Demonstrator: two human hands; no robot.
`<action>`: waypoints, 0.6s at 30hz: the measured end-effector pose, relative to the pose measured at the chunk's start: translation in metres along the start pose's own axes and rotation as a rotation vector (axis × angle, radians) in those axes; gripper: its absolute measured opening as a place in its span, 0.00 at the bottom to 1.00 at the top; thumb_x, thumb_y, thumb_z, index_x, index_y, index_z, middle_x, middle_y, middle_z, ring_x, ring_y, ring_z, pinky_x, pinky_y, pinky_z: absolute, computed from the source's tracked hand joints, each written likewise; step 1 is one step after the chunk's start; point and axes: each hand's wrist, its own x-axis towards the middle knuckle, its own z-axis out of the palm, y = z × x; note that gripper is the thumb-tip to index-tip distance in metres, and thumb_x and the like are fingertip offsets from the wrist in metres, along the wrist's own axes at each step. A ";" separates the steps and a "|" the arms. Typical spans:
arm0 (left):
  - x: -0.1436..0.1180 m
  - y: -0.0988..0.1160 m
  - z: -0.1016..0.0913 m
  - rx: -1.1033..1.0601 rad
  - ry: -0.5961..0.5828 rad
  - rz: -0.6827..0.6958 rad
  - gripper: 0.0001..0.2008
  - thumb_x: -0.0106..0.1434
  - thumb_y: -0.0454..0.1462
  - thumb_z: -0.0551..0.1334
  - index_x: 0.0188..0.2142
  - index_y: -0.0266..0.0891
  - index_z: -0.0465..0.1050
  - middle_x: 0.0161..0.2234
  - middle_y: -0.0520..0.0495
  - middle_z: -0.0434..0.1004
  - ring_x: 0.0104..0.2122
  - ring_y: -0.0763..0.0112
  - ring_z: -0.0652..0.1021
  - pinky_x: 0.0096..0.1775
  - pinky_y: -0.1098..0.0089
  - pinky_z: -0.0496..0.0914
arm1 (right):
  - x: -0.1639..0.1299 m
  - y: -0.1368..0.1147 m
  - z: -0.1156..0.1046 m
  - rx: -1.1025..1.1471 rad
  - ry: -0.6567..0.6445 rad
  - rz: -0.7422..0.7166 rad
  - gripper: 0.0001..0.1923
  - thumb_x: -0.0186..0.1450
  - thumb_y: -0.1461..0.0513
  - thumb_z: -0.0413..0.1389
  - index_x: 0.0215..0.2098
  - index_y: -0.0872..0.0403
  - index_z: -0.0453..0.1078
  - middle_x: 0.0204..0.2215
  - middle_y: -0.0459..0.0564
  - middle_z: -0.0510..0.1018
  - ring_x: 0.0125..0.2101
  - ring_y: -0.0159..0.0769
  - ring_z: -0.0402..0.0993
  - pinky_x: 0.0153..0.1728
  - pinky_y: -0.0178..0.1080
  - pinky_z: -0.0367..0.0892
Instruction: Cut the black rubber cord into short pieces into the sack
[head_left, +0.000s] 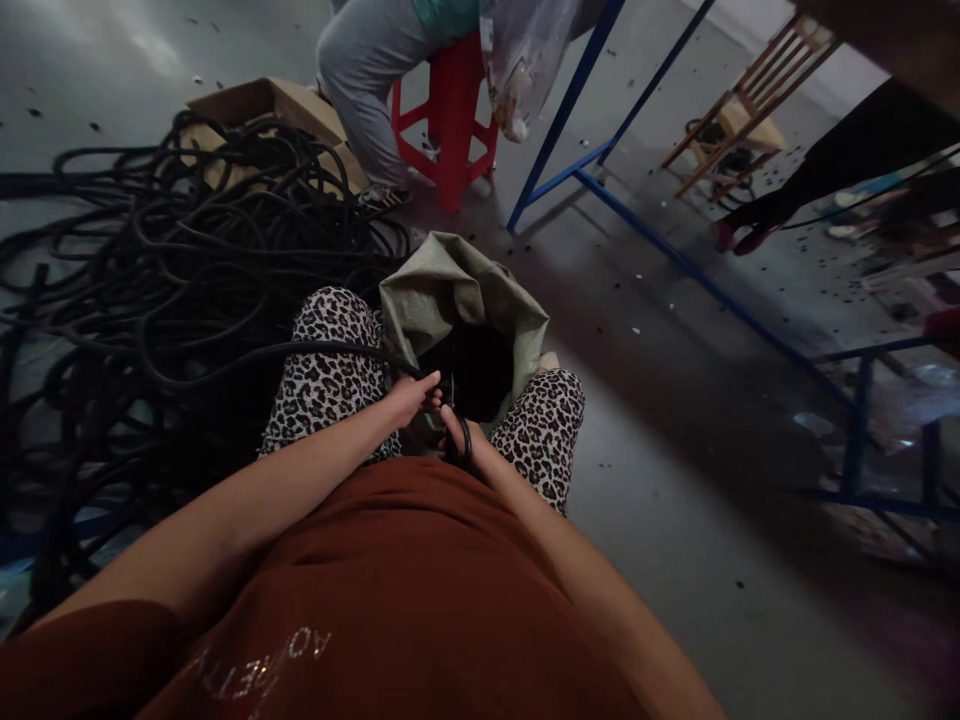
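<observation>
My left hand (414,396) is closed around a black rubber cord (330,348), which runs in over my left knee from the large tangle on the floor. Black-handled scissors (466,440) are gripped in my right hand (457,432), their blades pointing up beside the left fingertips, close to the cord's end. Whether the blades touch the cord is too dark to tell. Just beyond both hands, between my knees, an open greenish woven sack (450,275) stands with its rim folded outward. Its inside is dark, and I cannot make out what lies in it.
A heap of black cord (172,260) spreads over the floor at left, partly in a cardboard box (307,110). Ahead, a person sits on a red stool (454,120). A blue metal frame (675,270) crosses the right side, near a wooden chair (750,110) and another person's legs.
</observation>
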 end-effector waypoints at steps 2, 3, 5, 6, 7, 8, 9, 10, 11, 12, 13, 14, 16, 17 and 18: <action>0.002 -0.002 0.000 -0.009 -0.003 -0.002 0.11 0.62 0.38 0.61 0.26 0.34 0.67 0.18 0.47 0.71 0.15 0.75 0.71 0.22 0.70 0.71 | 0.000 0.001 0.000 -0.006 0.002 -0.018 0.32 0.65 0.40 0.43 0.32 0.60 0.69 0.17 0.50 0.72 0.15 0.32 0.70 0.17 0.32 0.66; 0.003 -0.003 0.000 -0.012 -0.007 -0.003 0.11 0.62 0.38 0.61 0.26 0.34 0.67 0.18 0.47 0.71 0.15 0.75 0.71 0.22 0.70 0.71 | 0.000 0.001 0.001 -0.012 0.004 -0.024 0.32 0.65 0.40 0.43 0.31 0.60 0.69 0.17 0.50 0.72 0.15 0.32 0.69 0.17 0.32 0.66; 0.005 -0.005 -0.001 -0.017 -0.014 -0.005 0.11 0.61 0.38 0.61 0.26 0.33 0.67 0.18 0.47 0.71 0.15 0.74 0.71 0.22 0.70 0.71 | 0.000 0.002 0.000 -0.029 0.013 -0.032 0.32 0.64 0.40 0.43 0.30 0.60 0.69 0.16 0.50 0.71 0.14 0.32 0.69 0.16 0.32 0.65; 0.005 -0.006 -0.001 -0.018 -0.017 -0.007 0.11 0.61 0.38 0.62 0.26 0.33 0.67 0.19 0.47 0.71 0.15 0.74 0.71 0.22 0.70 0.71 | -0.001 0.001 0.000 -0.037 0.020 -0.034 0.33 0.64 0.40 0.43 0.30 0.60 0.69 0.16 0.50 0.71 0.14 0.32 0.69 0.15 0.32 0.65; 0.005 -0.006 0.000 -0.017 -0.022 -0.010 0.11 0.60 0.38 0.62 0.26 0.33 0.67 0.19 0.47 0.71 0.15 0.74 0.71 0.22 0.71 0.71 | -0.001 0.001 0.000 -0.044 0.025 -0.034 0.33 0.64 0.40 0.43 0.30 0.60 0.69 0.16 0.50 0.71 0.13 0.31 0.68 0.15 0.32 0.65; 0.005 -0.007 0.000 -0.014 -0.028 -0.010 0.11 0.60 0.39 0.63 0.25 0.34 0.67 0.19 0.47 0.71 0.16 0.74 0.72 0.22 0.71 0.71 | -0.002 0.000 -0.001 -0.048 0.028 -0.033 0.33 0.64 0.40 0.43 0.31 0.60 0.69 0.16 0.49 0.71 0.13 0.31 0.68 0.14 0.31 0.64; 0.005 -0.008 0.000 -0.008 -0.032 -0.001 0.12 0.59 0.39 0.64 0.25 0.34 0.67 0.19 0.47 0.71 0.16 0.74 0.72 0.22 0.71 0.70 | -0.003 0.000 -0.001 -0.052 0.029 -0.029 0.33 0.65 0.40 0.43 0.31 0.60 0.70 0.16 0.49 0.71 0.13 0.31 0.68 0.14 0.31 0.64; 0.004 -0.008 -0.001 0.007 -0.034 0.018 0.12 0.58 0.40 0.64 0.25 0.34 0.67 0.19 0.48 0.71 0.16 0.75 0.71 0.22 0.72 0.70 | -0.003 -0.001 -0.001 -0.054 0.029 -0.022 0.33 0.65 0.40 0.43 0.31 0.60 0.69 0.15 0.49 0.71 0.12 0.31 0.68 0.14 0.31 0.63; 0.004 -0.008 -0.001 0.028 -0.037 0.050 0.12 0.57 0.41 0.65 0.25 0.34 0.67 0.19 0.49 0.70 0.15 0.76 0.71 0.21 0.73 0.69 | -0.004 -0.001 -0.002 -0.056 0.028 -0.014 0.32 0.65 0.40 0.43 0.31 0.60 0.69 0.15 0.49 0.71 0.12 0.31 0.68 0.13 0.31 0.63; 0.003 -0.008 -0.001 0.051 -0.038 0.095 0.13 0.56 0.41 0.65 0.26 0.34 0.67 0.18 0.50 0.70 0.15 0.77 0.70 0.20 0.74 0.67 | -0.004 -0.002 -0.002 -0.055 0.027 -0.007 0.32 0.65 0.40 0.43 0.31 0.60 0.69 0.15 0.48 0.70 0.12 0.31 0.67 0.13 0.31 0.63; 0.002 -0.007 -0.002 0.069 -0.033 0.146 0.13 0.56 0.42 0.66 0.26 0.35 0.67 0.18 0.51 0.69 0.14 0.78 0.69 0.19 0.75 0.66 | -0.004 -0.002 -0.003 -0.052 0.030 -0.002 0.32 0.65 0.41 0.43 0.31 0.60 0.69 0.15 0.48 0.70 0.12 0.31 0.67 0.13 0.30 0.63; 0.001 -0.006 -0.003 0.078 -0.024 0.194 0.13 0.55 0.42 0.66 0.27 0.35 0.67 0.17 0.52 0.68 0.13 0.78 0.68 0.18 0.76 0.64 | -0.004 -0.003 -0.003 -0.049 0.034 0.002 0.32 0.65 0.41 0.43 0.31 0.60 0.69 0.14 0.48 0.70 0.12 0.30 0.67 0.13 0.30 0.63; -0.001 -0.004 -0.005 0.076 0.005 0.264 0.13 0.54 0.43 0.66 0.28 0.36 0.67 0.17 0.54 0.66 0.13 0.79 0.66 0.17 0.77 0.63 | -0.005 -0.004 -0.004 -0.041 0.045 0.008 0.31 0.66 0.41 0.43 0.30 0.60 0.69 0.14 0.48 0.70 0.12 0.30 0.67 0.13 0.30 0.63; -0.002 -0.003 -0.005 0.072 0.019 0.281 0.13 0.54 0.42 0.66 0.28 0.36 0.67 0.17 0.54 0.66 0.13 0.79 0.66 0.17 0.77 0.63 | -0.005 -0.004 -0.004 -0.035 0.053 0.010 0.31 0.66 0.41 0.43 0.31 0.61 0.68 0.14 0.47 0.70 0.11 0.30 0.67 0.13 0.30 0.62; -0.003 -0.002 -0.006 0.072 0.030 0.284 0.12 0.55 0.42 0.66 0.28 0.36 0.67 0.17 0.54 0.66 0.13 0.79 0.66 0.17 0.76 0.63 | -0.005 -0.005 -0.004 -0.030 0.060 0.012 0.31 0.66 0.41 0.44 0.31 0.61 0.68 0.14 0.47 0.69 0.11 0.30 0.66 0.13 0.30 0.62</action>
